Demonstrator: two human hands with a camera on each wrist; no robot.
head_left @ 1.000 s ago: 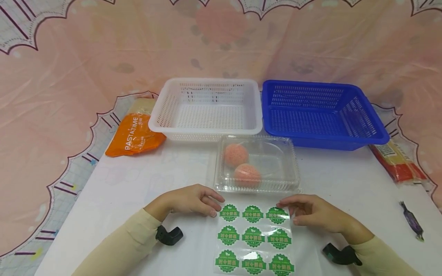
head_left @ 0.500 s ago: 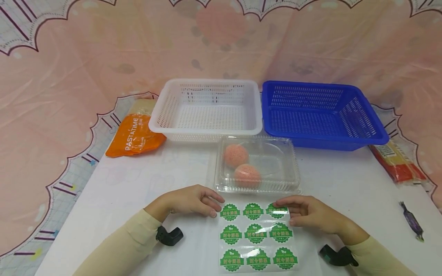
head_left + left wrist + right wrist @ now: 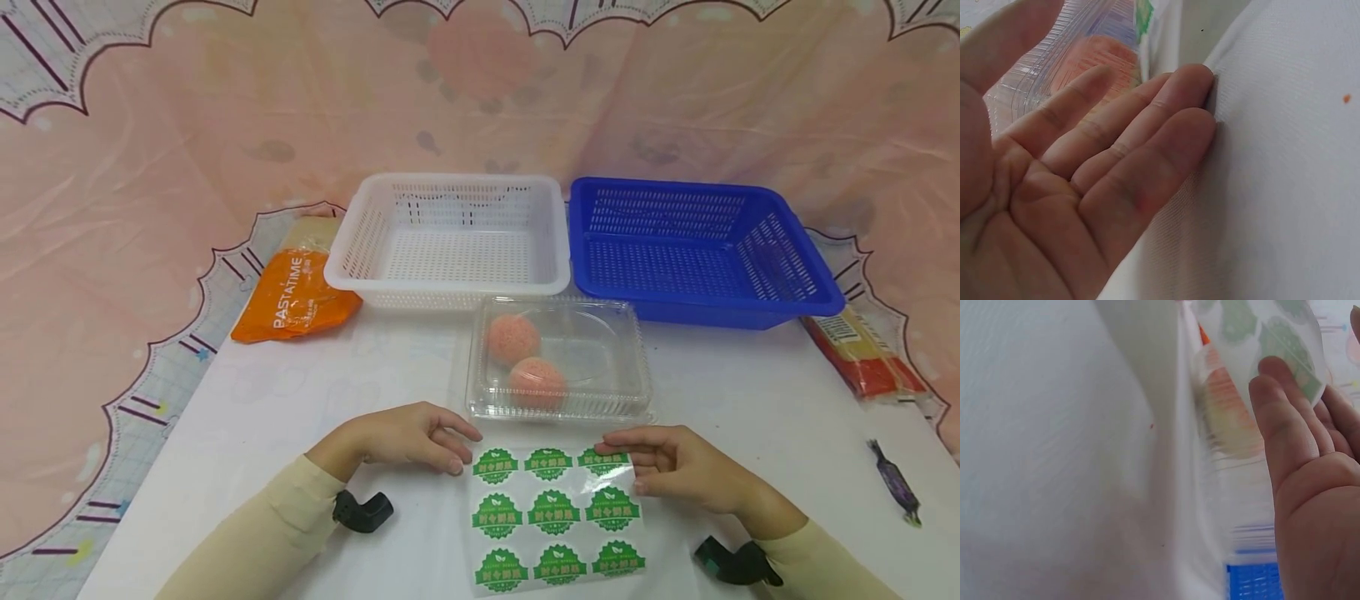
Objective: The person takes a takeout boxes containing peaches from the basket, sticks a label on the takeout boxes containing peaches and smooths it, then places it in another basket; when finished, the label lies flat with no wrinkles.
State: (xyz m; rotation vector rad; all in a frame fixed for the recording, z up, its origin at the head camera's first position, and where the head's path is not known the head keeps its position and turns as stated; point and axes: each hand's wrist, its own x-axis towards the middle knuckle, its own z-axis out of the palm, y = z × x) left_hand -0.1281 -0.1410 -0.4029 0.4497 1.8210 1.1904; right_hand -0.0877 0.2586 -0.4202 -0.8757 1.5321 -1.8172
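Green round stickers, nine in a grid, on a clear glossy sticker sheet (image 3: pixel 557 521) lying flat on the white counter (image 3: pixel 262 400), just in front of the clear clamshell box (image 3: pixel 558 358). Right hand (image 3: pixel 675 471) sits at the sheet's top right corner, fingers (image 3: pixel 617 435) lightly bent over the corner sticker; looks like touching or starting to pinch the edge, but I can't tell if it has real hold. Right wrist view shows the fingers beside a lifted, curved bit of sheet, so that corner may be off the counter. Left hand (image 3: pixel 405 435) rests on the counter just left of the sheet, fingers (image 3: pixel 1166 125) relaxed and nearly straight, holding nothing; tips near the sheet's top left edge, contact unclear. Handling judgement: sheet is thin, floppy, very light, slick backing, slides easily, so one hand should pin it while the other works. Stickers likely peel best from a scalloped edge with a nail; adhesive will grab skin and fold on itself if lifted carelessly. Containers: clamshell closed, two pink-orange fuzzy balls (image 3: pixel 525 360) inside at the left, right half bare. White basket (image 3: pixel 450 237) and blue basket (image 3: pixel 697 250) side by side behind it, nothing seen in either. Orange bag (image 3: pixel 292 296) left of the white basket.
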